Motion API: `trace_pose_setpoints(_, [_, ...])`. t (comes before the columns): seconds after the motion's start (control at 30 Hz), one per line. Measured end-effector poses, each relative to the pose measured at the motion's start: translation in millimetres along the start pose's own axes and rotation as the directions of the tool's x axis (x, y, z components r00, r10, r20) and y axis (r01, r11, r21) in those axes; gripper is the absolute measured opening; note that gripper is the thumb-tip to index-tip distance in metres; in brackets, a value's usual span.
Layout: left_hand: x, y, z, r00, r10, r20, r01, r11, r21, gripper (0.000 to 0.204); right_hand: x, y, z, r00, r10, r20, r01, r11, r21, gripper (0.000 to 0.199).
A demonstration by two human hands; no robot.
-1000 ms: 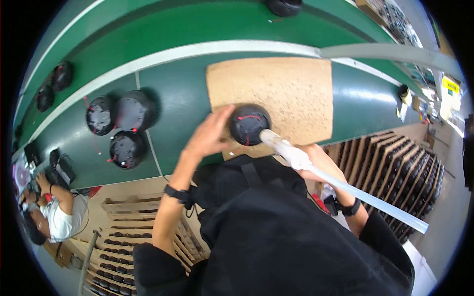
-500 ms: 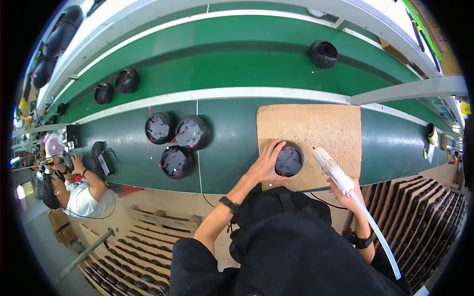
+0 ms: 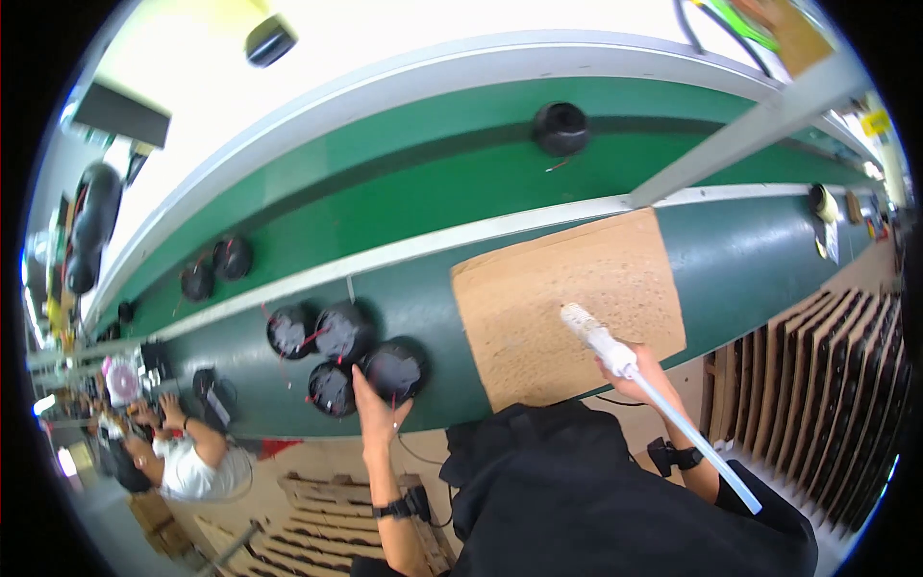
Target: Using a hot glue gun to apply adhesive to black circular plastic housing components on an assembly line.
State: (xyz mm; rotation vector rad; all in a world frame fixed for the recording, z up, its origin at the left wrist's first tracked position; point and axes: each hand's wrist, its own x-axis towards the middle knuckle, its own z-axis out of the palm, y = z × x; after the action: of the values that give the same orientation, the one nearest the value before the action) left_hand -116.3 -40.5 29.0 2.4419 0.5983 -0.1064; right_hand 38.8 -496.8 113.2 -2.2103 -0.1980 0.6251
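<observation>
On the green bench (image 3: 437,409), the left hand (image 3: 378,412) spreads against a black bowl (image 3: 396,371), clamped or not I can't tell. Over cardboard (image 3: 514,351), the right hand (image 3: 638,373) clasps a glue gun (image 3: 602,346) lengthwise aslant, nozzle (image 3: 576,319) forward-left. A yellow sign (image 3: 876,123) looks too blurred to read.

The round shell (image 3: 395,372) is black plastic, smooth and mostly matt, though blur leaves its finish hard to judge; the white tool (image 3: 618,358) is plastic too, its nozzle (image 3: 581,323) rough and crusted; the rod (image 3: 694,429) is translucent and smooth; the sheet (image 3: 519,317) is brown cardboard, matt and pitted; the desk (image 3: 735,264) has a smooth green top with a soft gloss; the slanting post (image 3: 745,135) is pale grey metal; the garment (image 3: 577,490) is matt black cloth; the pallet (image 3: 336,490) is bare wood.
</observation>
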Motion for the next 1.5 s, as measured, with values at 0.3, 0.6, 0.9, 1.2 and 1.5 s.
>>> trace_pose_setpoints(0.3, [135.3,221.3,18.7,0.888,0.327,0.323,-0.383,0.915,0.126,0.068,-29.7,45.9,-0.2,0.936,0.231,-0.266,-0.216,0.973,0.084,0.025])
trace_pose_setpoints(0.6, [368.7,398.9,227.8,0.585,0.81,-0.042,-0.719,0.542,0.436,0.07,-99.4,29.4,-3.0,0.887,0.298,-0.353,-0.256,0.953,0.161,0.016])
trace_pose_setpoints(0.9, [326.4,376.2,204.0,0.874,0.473,-0.109,-0.48,0.876,-0.043,0.09,-111.9,58.7,-2.1,0.872,0.436,-0.221,-0.358,0.878,0.317,0.013])
trace_pose_setpoints(1.2, [122.6,126.9,144.9,0.539,0.126,0.833,0.758,0.358,-0.544,0.072,-17.5,21.5,-19.4,0.991,0.118,-0.062,-0.118,0.993,0.017,0.017])
trace_pose_setpoints(1.5, [91.7,97.1,136.2,0.844,0.044,0.534,0.295,0.793,-0.533,0.043,-20.0,-35.6,6.3,0.982,0.063,0.179,-0.05,0.996,-0.075,0.034])
